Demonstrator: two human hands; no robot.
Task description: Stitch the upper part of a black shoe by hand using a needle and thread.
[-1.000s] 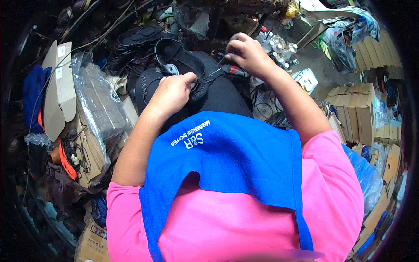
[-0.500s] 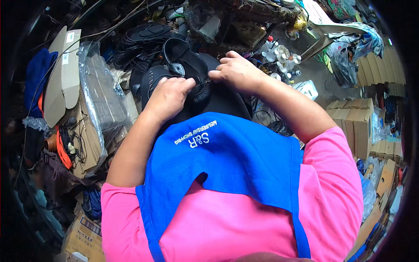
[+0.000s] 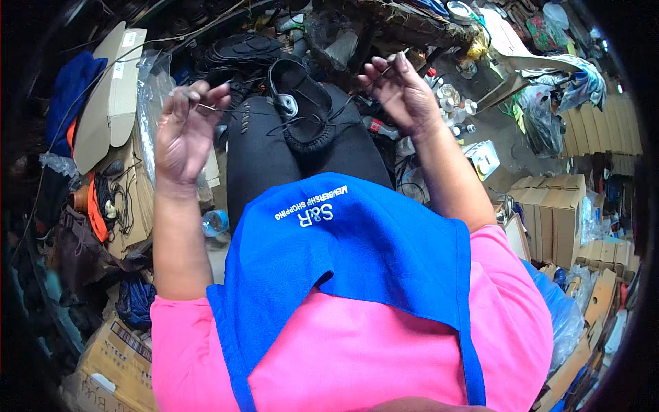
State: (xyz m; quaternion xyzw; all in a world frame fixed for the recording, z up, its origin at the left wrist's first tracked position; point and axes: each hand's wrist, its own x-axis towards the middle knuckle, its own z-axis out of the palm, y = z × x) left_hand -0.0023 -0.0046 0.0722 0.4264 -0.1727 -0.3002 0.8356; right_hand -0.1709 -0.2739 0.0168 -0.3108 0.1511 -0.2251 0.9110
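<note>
Black sandal [image 3: 302, 113] rests on the person's lap, on the dark trousers [image 3: 264, 161], at about twelve o'clock from the blue apron [image 3: 371, 254], with its braided sole edge turned toward the body. Thin dark thread [image 3: 237, 110] runs out of it to both sides. The left hand [image 3: 182, 134] is raised at about ten o'clock from the sandal, fingertips [image 3: 195, 103] pinched together on the thread end, the strand running from them toward the strap. The right hand [image 3: 401, 93] is lifted at about two o'clock, its fingers loosely spread and curled; a strand seems to pass by them, but whether they actually grip it cannot be told. Neither hand touches the sandal itself, which lies between and below them. To pull the stitch well, it looks wise to draw both strands outward evenly, keeping the shoe steady on the lap so it does not slide, and to watch that the thread does not snag on the strap buckle. Around the lap sit cardboard boxes [image 3: 556, 209] at three o'clock, a plastic-wrapped bundle [image 3: 147, 103] at nine o'clock, and more sandals [image 3: 240, 51] heaped at eleven o'clock.
</note>
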